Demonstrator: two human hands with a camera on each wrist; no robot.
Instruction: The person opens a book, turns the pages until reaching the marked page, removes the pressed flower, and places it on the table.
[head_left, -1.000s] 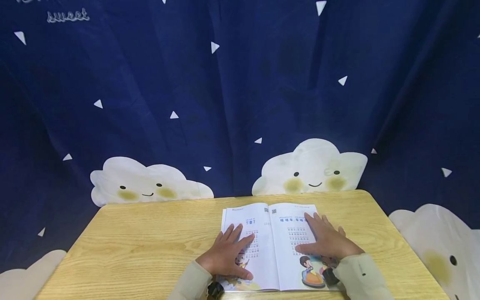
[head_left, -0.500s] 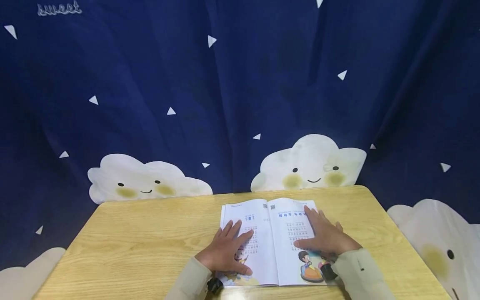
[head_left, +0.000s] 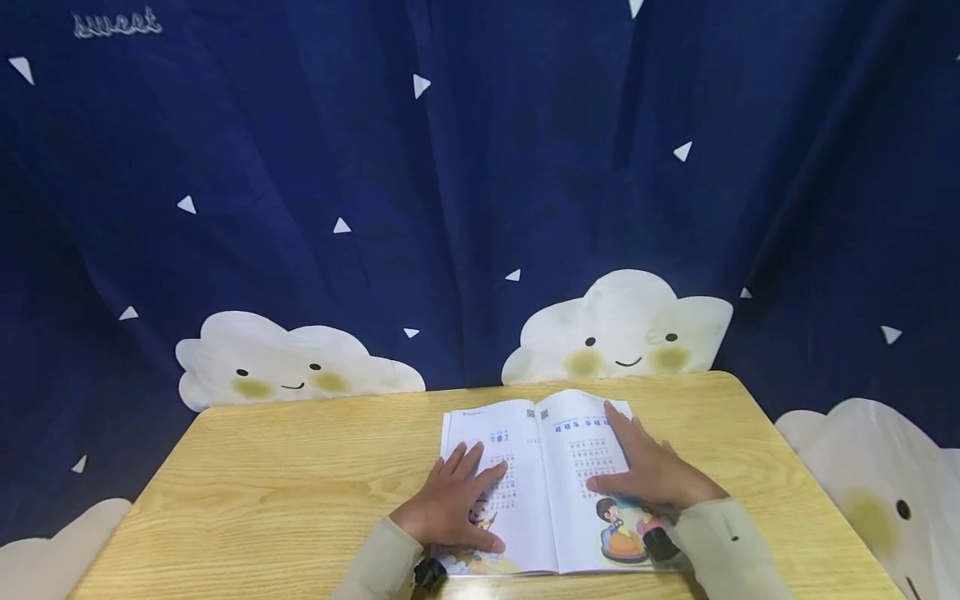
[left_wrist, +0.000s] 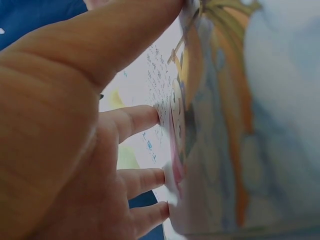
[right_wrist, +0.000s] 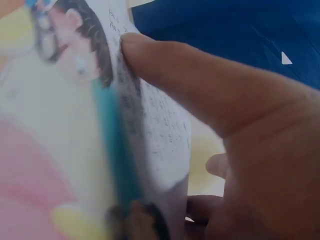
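An open book (head_left: 525,483) with printed text and coloured cartoon pictures lies on the wooden table. My left hand (head_left: 453,500) rests on its left page with fingers spread and thumb stretched out. In the left wrist view, the fingertips (left_wrist: 150,177) of that hand touch the paper. My right hand (head_left: 656,471) lies over the outer part of the right page (head_left: 558,483), index finger and thumb wide apart. That page bows up near the spine. The right wrist view shows the thumb (right_wrist: 165,62) against the page, with other fingers partly hidden by its edge.
The wooden table (head_left: 285,483) extends to both sides of the book. Behind it hangs a dark blue curtain (head_left: 375,167) printed with white clouds and triangles. A small black device (head_left: 430,573) sits at the left wrist, another black device (head_left: 660,543) at the right.
The head view has shifted slightly. My right hand has slid a little left, and the right page bulges higher near the spine than before. My left hand stays in place on the book.
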